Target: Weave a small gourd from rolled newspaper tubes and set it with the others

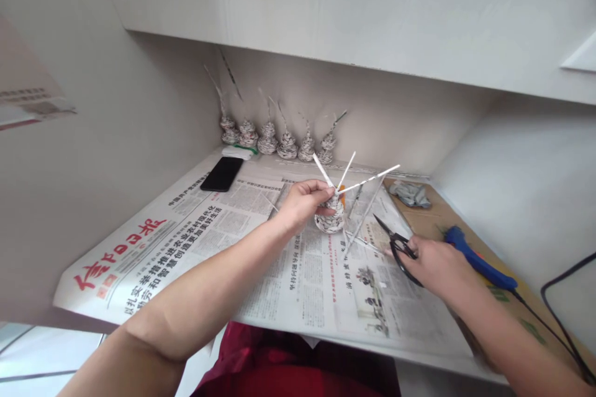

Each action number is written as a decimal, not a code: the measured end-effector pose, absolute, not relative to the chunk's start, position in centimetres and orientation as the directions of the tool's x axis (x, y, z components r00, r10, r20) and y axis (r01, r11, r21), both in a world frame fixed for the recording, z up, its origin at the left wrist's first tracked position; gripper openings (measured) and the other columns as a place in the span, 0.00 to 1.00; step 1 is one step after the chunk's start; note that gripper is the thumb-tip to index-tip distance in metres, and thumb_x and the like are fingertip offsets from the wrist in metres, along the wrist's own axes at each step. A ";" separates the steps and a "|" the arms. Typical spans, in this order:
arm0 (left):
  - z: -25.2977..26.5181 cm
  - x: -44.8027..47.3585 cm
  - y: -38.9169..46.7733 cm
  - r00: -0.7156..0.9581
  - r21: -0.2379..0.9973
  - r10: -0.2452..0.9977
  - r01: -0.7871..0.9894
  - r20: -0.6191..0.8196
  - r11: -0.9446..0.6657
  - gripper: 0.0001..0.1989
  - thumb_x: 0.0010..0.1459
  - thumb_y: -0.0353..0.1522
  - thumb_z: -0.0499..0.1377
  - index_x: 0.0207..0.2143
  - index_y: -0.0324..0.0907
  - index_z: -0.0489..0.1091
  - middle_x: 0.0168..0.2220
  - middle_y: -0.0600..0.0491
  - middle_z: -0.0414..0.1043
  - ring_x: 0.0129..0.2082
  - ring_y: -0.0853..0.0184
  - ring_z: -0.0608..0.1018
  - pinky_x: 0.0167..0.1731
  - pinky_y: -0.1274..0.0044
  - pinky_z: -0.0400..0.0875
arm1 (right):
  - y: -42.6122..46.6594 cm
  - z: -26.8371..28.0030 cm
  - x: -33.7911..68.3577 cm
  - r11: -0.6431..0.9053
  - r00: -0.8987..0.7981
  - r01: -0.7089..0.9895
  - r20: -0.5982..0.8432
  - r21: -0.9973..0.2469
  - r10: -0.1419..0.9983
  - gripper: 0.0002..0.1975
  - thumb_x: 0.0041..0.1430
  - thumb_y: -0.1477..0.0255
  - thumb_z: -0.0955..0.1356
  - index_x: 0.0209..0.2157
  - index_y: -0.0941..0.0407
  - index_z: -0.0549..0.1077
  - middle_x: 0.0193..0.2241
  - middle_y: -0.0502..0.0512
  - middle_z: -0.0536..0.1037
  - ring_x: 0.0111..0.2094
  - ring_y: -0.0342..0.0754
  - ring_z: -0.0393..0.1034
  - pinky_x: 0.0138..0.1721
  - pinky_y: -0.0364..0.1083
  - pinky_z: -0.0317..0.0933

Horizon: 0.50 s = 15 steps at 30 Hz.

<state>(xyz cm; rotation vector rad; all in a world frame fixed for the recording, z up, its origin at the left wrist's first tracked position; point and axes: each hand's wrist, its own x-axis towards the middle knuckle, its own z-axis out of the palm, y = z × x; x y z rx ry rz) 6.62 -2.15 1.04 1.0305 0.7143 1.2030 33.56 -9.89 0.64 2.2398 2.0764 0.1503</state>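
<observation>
Newsprint-woven gourd (328,223) around mid counter (263,167), left hand (305,201) fingers pinching its top; right hand (432,259) fingers hold scissors (397,240) toward right edge. Loose pinch could let the splayed strips (367,182) slip and unravel.

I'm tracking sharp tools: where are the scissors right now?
In the head view, the scissors are right of centre, held in the right hand over the newspaper, to the right of the woven paper piece in the left hand.
</observation>
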 end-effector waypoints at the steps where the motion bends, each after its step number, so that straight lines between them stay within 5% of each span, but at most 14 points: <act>1: 1.1 6.6 -2.2 0.250 0.920 0.965 -0.391 0.082 0.023 0.15 0.44 0.37 0.72 0.28 0.35 0.74 0.28 0.52 0.72 0.28 0.72 0.73 0.28 0.75 0.79 | -9.7 0.3 33.6 -0.096 0.094 0.989 0.021 0.114 0.995 0.19 0.60 0.54 0.63 0.28 0.54 0.72 0.24 0.61 0.80 0.29 0.59 0.76 0.27 0.48 0.55; 10: 1.3 6.7 -2.6 0.244 0.916 0.964 -0.400 0.111 -0.004 0.19 0.41 0.41 0.73 0.28 0.37 0.72 0.27 0.56 0.69 0.26 0.73 0.71 0.28 0.75 0.80 | -9.3 0.6 32.7 -0.027 0.030 0.999 0.093 -0.025 0.995 0.11 0.58 0.64 0.67 0.35 0.56 0.77 0.31 0.61 0.83 0.32 0.57 0.78 0.30 0.49 0.61; 15: 1.2 7.0 -3.1 0.245 0.926 0.954 -0.370 0.173 -0.072 0.19 0.43 0.42 0.72 0.29 0.37 0.73 0.26 0.57 0.68 0.26 0.73 0.72 0.29 0.76 0.79 | -9.0 3.3 26.5 0.288 -0.053 0.714 0.361 -0.638 0.931 0.18 0.57 0.58 0.71 0.46 0.51 0.77 0.37 0.56 0.82 0.36 0.51 0.76 0.35 0.48 0.67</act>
